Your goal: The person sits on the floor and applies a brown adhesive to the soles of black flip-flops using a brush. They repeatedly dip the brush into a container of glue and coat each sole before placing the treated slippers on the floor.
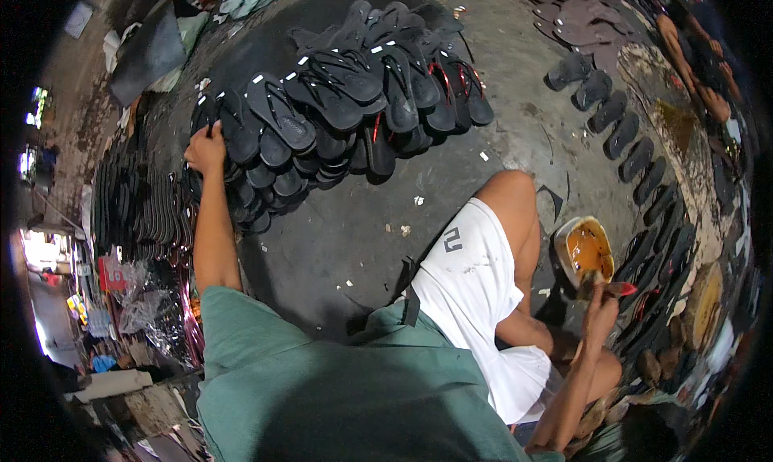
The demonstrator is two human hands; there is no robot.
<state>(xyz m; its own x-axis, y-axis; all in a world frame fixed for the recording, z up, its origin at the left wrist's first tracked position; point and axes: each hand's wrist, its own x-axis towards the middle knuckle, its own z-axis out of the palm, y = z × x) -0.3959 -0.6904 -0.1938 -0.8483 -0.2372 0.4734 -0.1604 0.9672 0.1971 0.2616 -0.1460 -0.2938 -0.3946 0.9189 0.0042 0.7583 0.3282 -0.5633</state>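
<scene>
My left hand (207, 149) is closed at the left end of a big heap of black flip-flops (342, 87). Its fingers grip a black flip-flop (201, 111), partly hidden by the hand. Beside my right knee, my right hand (599, 317) is wrapped round a brush (623, 289) with a red handle end. The brush head dips at the near rim of a pale tub (563, 248), which holds amber, glue-like liquid. White tags show on many of the flip-flops, and a few have red straps.
A curved row of black soles (620, 132) runs down the right side. Brown sole-shaped pieces (584, 23) lie at the far right. Tight stacks of dark soles (149, 204) stand at the left, near clear plastic wrapping (153, 301). Another person's arm (684, 63) shows at the upper right.
</scene>
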